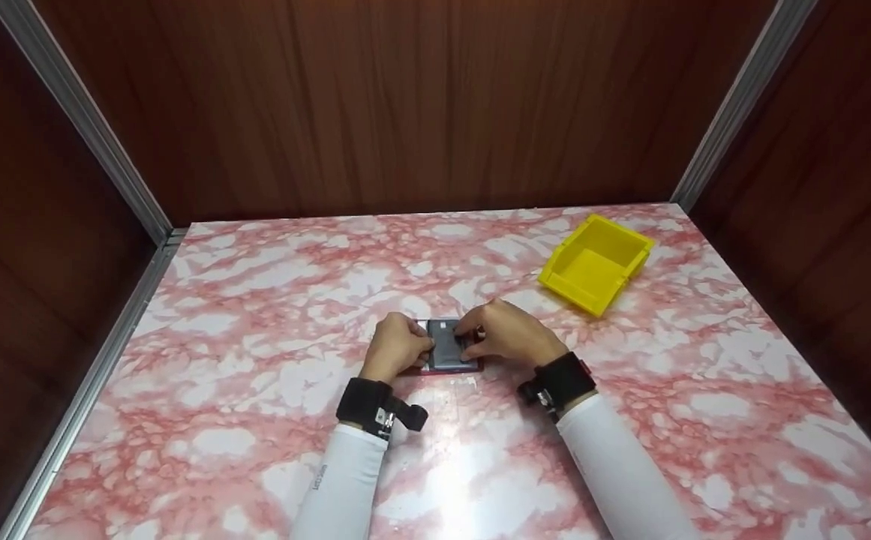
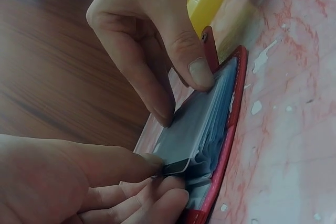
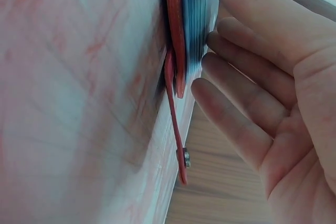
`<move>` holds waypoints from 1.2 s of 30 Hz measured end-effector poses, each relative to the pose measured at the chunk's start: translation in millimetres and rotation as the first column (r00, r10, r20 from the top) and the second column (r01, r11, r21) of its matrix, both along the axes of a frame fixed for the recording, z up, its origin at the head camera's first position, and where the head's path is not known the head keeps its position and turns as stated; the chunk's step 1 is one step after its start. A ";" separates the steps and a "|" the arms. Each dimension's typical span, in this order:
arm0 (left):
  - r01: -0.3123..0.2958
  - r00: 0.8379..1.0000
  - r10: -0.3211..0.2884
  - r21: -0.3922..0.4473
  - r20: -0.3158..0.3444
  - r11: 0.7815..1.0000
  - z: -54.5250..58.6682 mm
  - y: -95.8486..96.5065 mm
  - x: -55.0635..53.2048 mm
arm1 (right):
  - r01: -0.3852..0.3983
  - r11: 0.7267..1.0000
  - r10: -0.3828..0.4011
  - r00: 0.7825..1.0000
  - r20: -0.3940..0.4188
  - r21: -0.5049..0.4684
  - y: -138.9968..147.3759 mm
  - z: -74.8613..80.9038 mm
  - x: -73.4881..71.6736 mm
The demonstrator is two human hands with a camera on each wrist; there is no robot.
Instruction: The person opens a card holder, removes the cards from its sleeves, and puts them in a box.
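Left hand [image 1: 397, 343]: thumb and fingertips are pinching the black-edged left end of the top leaf in a stack of clear, thin plastic card pockets [image 2: 184, 129]. There's a chunky black wrist strap [image 1: 364, 400] behind it, then a long white fabric arm cover [image 1: 339, 480].
Card holder: a red, stitched, leather-look card holder [image 2: 242, 77] lying open on the pink-and-white marbled tabletop [image 1: 255, 360], right between the 2 hands, with the pockets sitting inside its red rim.
Pockets: the leaves are fanned a bit at the edge (kinda bluish from the side), and the top leaf looks grey from above.
Right hand [image 1: 514, 332]: thumb and index are spread apart, tips resting on the top pocket; the other fingers are loosely extended beside the stack.
Closure: a narrow red strap [image 3: 175, 124] with a round metal snap [image 3: 186, 157] sticks out past the right end of the holder.
Bin: a yellow plastic open-front bin [image 1: 594, 271], farther back to the right, well apart from the holder.
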State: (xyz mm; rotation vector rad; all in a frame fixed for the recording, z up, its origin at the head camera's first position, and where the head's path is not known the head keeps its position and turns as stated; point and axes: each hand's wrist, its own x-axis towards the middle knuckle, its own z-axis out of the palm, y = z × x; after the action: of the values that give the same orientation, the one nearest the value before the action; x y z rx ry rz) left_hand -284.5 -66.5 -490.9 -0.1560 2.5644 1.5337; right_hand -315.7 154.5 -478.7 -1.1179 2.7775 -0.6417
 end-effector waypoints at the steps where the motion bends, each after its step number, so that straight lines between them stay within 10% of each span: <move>1: 0.002 1.000 -0.002 0.012 0.009 1.000 -0.2 0.4 -0.2 | -0.002 1.000 0.002 1.000 0.000 0.001 -0.2 -0.2 0.2; 36: -0.021 0.995 0.010 0.103 0.102 0.994 -3.1 -0.2 -2.8 | 0.030 1.000 -0.030 0.999 0.040 0.000 -0.9 -0.9 -0.3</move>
State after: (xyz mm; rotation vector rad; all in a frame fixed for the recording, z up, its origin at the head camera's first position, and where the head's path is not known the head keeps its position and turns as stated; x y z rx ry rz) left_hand -287.3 -66.7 -494.0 -0.2356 2.4056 1.6177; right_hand -316.1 153.6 -479.7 -1.0535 2.7656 -0.6605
